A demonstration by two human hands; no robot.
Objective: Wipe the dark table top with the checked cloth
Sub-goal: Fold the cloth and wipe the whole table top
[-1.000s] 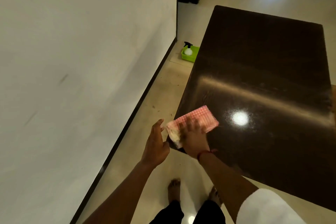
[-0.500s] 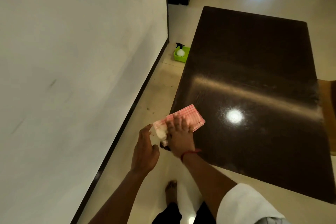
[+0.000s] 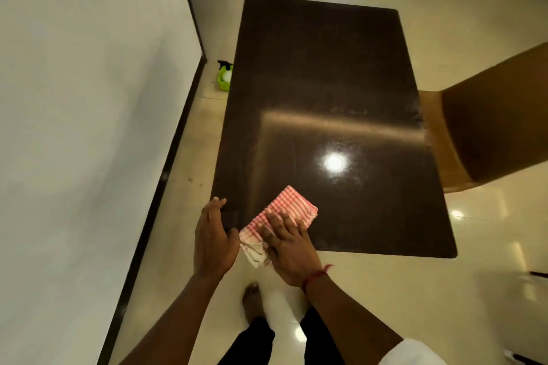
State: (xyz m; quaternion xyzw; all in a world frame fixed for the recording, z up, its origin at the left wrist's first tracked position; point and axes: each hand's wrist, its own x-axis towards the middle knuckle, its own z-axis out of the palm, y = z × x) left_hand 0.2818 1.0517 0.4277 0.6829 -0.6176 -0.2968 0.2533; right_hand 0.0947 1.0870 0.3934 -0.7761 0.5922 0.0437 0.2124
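Right hand [image 3: 289, 249] lies flat on the checked cloth [image 3: 292, 206], fingers [image 3: 281, 221] spread and pressing down, palm toward the near-left corner of the dark table top [image 3: 326, 83]. The cloth is folded; most of it sits on the table, but one loose pale end hangs off the near edge, below the hand.

Left hand [image 3: 214, 238] hovers at the table's left corner, fingers held loosely together and slightly curled, gripping nothing. Whether it touches the edge cannot be told.

Risks, judged from this position:
- The hanging end could drag the cloth off the edge if the next stroke runs toward the person; the palm sits over the rim, so pressure there is poorly supported.
- The fold could open under a sideways push, leaving a bunched wad that skips over the surface (streaks near the bright lamp reflection suggest the top shows smears readily).
- Most of the top, including the far half, lies well apart from the cloth; reaching it from this corner means leaning, and bare feet on a glossy tiled floor [image 3: 370, 290] may slip.
- A spray bottle in a green tub [image 3: 224, 80] stands on the floor just beside the table's left side, and a wooden chair [image 3: 489, 121] is close against the right side; either could be knocked when stepping round.
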